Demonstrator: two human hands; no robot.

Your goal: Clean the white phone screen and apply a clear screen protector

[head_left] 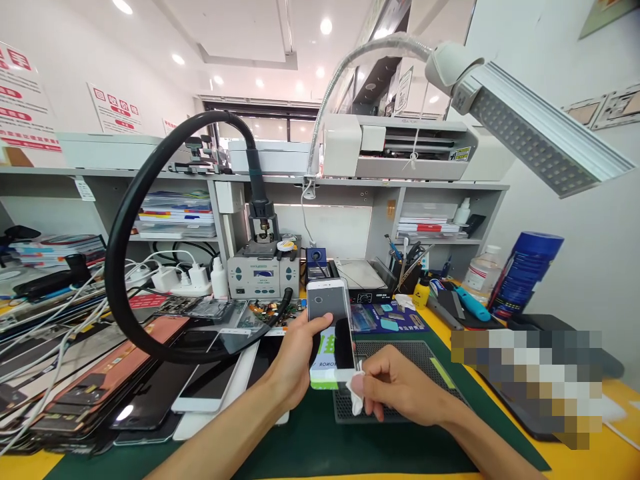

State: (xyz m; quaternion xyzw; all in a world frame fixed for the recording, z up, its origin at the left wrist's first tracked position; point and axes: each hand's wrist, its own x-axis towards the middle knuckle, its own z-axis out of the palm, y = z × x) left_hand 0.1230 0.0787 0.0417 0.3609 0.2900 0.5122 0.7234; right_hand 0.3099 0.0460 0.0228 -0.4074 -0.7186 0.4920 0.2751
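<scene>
A white-framed smartphone (343, 333) is held upright, screen toward me, in my left hand (299, 353). The left thumb lies across the glass and the other fingers are behind it. Reflections, including green shapes and mirrored lettering, show on the dark glass. My right hand (395, 387) pinches a crumpled white tissue (357, 395) close to the phone's lower right corner; whether the tissue touches the phone I cannot tell. Beneath the hands lies a dark grey perforated mat (425, 353) on a green work mat (310, 447).
Several phones (210, 373) and phone parts are piled on the left. A hot air station (265, 273) with a looping black hose (116, 267) stands at the back. A lamp (540, 127) hangs upper right. A plastic bottle (484, 270) and blue can (525, 273) stand at the right.
</scene>
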